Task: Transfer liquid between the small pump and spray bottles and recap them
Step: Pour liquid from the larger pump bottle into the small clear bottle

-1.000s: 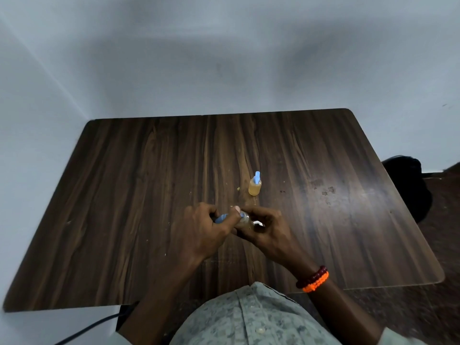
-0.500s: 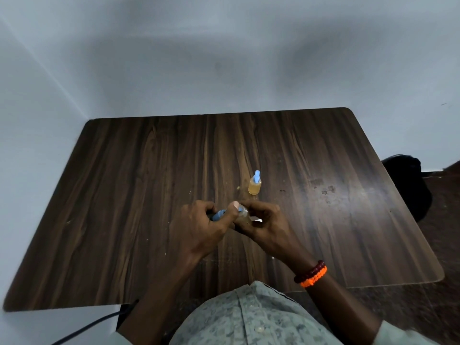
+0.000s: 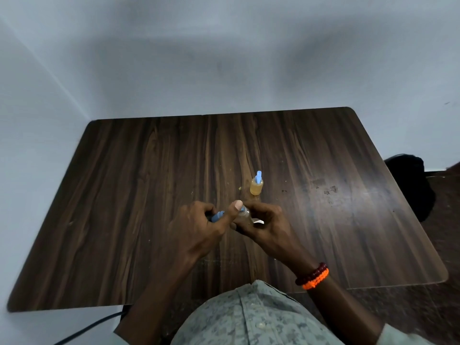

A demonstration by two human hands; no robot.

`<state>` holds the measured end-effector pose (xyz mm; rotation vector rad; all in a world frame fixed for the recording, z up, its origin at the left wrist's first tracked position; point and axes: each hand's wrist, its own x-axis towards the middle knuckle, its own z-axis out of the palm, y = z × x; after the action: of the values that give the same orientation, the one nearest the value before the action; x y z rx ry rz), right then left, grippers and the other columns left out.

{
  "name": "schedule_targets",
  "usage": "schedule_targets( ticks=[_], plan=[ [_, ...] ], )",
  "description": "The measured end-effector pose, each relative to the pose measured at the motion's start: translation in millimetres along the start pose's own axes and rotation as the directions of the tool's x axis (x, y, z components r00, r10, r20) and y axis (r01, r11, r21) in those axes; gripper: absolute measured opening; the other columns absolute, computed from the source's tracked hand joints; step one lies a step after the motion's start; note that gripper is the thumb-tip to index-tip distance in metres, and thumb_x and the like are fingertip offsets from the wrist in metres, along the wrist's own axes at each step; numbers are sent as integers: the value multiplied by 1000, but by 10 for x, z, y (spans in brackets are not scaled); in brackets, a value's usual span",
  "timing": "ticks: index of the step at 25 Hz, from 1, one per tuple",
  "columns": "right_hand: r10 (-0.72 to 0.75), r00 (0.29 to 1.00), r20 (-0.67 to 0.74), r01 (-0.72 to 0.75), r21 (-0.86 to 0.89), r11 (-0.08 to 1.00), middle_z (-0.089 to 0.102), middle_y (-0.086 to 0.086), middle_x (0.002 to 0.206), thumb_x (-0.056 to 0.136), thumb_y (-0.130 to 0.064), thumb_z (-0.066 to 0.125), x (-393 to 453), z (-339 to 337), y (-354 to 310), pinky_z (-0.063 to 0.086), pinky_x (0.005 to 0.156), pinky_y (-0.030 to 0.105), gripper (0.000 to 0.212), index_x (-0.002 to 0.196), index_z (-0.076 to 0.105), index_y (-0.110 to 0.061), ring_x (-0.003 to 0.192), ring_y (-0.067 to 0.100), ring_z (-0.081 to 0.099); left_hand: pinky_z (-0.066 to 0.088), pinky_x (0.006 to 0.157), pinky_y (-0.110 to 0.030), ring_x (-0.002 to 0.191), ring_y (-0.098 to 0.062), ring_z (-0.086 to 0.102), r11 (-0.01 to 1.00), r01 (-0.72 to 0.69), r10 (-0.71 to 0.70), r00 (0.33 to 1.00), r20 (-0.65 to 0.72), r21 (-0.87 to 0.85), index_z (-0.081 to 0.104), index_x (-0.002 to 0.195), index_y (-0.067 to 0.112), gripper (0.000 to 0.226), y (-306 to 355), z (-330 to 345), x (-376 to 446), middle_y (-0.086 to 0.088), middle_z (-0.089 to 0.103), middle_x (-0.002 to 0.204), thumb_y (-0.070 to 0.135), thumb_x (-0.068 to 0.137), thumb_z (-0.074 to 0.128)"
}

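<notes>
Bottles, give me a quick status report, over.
Left hand grips blue cap; right hand holds clear bottle. Amber bottle upright, capped, beyond. Nothing obstructing.

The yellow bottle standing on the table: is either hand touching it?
Apart. The head view shows the yellow bottle standing alone, with bare table between it and the left hand and right hand.

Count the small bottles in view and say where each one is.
2. One bottle with amber liquid stands upright on the table, beyond the hands. A clear bottle is held between the left hand and right hand, partly hidden.
</notes>
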<state>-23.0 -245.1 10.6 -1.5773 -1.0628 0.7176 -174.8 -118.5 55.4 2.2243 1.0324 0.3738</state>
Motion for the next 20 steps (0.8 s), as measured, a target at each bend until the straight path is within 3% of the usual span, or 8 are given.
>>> schedule_targets(
  ticks=[3,8,12,16,20],
  plan=[
    [-3,1000,11,3,-12,1000,79,-6,115,93,-24,81,13,-23,1,66,86,43,33,124,75,-16,108,13,75,32,45,-22,38,-7,45,1000,-4,4,1000,9,-6,52,48,22,79,-2,10,6,5,43,41,92,81,34],
    [6,1000,2,-6,-9,1000,80,-6,112,91,-22,83,-23,25,30,62,78,25,32,122,76,-16,103,12,76,34,49,-24,36,-7,43,996,59,-60,998,17,60,51,47,20,81,17,17,22,6,45,40,92,78,35],
    [30,999,-12,-29,16,999,80,-4,112,92,-22,82,-11,-12,36,65,84,38,31,122,76,-16,104,14,76,34,47,-23,35,-6,42,999,37,-38,998,52,22,48,46,20,81,30,0,11,4,44,40,92,80,36],
    [-6,1000,17,6,-11,1000,80,-7,114,92,-24,82,-20,17,40,63,81,27,33,124,75,-18,105,12,76,28,46,-20,35,-8,41,997,21,-22,1000,14,73,52,47,21,73,68,2,26,8,41,38,85,78,36],
    [29,1000,-7,-29,28,999,81,-7,112,93,-24,82,-31,10,58,66,83,36,30,122,76,-21,103,13,77,35,50,-22,40,-6,43,993,11,-15,999,34,113,56,53,18,84,69,6,36,6,46,44,95,74,30]
  ],
)
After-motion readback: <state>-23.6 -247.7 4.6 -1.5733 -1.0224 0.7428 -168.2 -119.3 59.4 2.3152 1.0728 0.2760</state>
